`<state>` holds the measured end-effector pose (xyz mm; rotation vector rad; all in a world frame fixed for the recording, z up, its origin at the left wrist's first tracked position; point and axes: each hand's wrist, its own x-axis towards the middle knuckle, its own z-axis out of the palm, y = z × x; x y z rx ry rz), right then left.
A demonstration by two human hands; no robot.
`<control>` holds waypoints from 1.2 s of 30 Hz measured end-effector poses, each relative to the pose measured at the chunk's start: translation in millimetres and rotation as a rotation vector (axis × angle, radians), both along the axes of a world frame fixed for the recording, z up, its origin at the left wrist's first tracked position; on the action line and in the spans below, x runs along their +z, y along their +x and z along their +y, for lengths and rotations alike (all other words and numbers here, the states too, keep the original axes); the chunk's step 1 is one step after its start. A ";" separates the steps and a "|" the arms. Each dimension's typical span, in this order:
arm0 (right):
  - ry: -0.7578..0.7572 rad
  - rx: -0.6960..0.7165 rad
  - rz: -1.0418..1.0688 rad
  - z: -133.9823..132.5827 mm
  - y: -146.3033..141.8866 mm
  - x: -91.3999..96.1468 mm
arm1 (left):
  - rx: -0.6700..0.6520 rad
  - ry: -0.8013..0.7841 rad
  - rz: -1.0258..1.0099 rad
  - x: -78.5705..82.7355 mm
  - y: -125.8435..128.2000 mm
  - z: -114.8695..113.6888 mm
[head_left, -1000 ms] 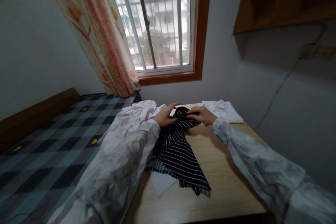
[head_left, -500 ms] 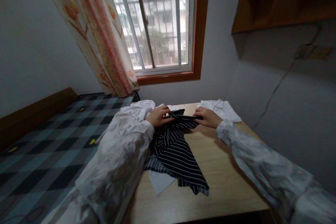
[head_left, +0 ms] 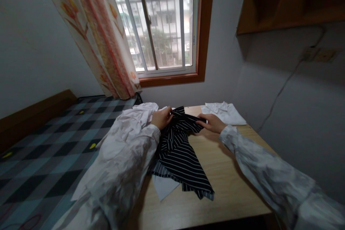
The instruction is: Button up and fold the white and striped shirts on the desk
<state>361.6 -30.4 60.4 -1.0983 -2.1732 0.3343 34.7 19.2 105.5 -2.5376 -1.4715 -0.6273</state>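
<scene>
A black garment with thin white stripes (head_left: 180,154) lies crumpled on the wooden table (head_left: 229,179). My left hand (head_left: 161,118) is closed on the garment's far upper edge. My right hand (head_left: 211,122) pinches the same edge a little to the right, so the cloth is stretched between both hands. Both arms are in pale wrinkled sleeves. A white piece of cloth or paper (head_left: 164,188) pokes out from under the striped garment near the table's front.
A folded white shirt (head_left: 223,112) lies at the table's far right corner. A heap of white cloth (head_left: 134,118) sits at the far left. A checked bed (head_left: 40,151) lies left of the table. Behind are a window (head_left: 159,25), a flowered curtain (head_left: 102,39) and a wall shelf (head_left: 291,0).
Both hands have closed on the garment's far edge and drawn slightly apart, lifting and stretching it. The camera has tilted a little.
</scene>
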 end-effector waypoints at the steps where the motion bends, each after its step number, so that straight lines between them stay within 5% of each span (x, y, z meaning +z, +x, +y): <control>1: -0.002 -0.002 0.013 -0.7 -1.7 -1.5 | 0.028 0.002 0.003 -1.6 3.0 -1.0; 11: -0.020 -0.031 0.218 2.0 -16.2 -16.0 | 0.218 -0.009 -0.157 -8.0 28.5 0.8; 16: 0.009 -0.050 0.230 1.0 -13.7 -21.0 | -0.033 0.090 -0.141 -12.5 23.9 2.6; 20: 0.035 -0.081 0.262 -1.0 -10.8 -24.7 | -0.164 0.019 -0.084 -10.7 16.9 2.8; 30: 0.016 -0.304 0.450 9.5 -29.6 -27.7 | 0.171 -0.059 -0.293 -19.4 33.5 -4.2; 32: 0.007 -0.346 0.495 11.2 -34.8 -25.4 | 0.122 -0.111 -0.347 -26.6 40.3 -4.9; 36: 0.007 -0.333 0.572 16.2 -33.6 -24.1 | -0.248 -0.304 -0.560 -35.4 40.1 -3.5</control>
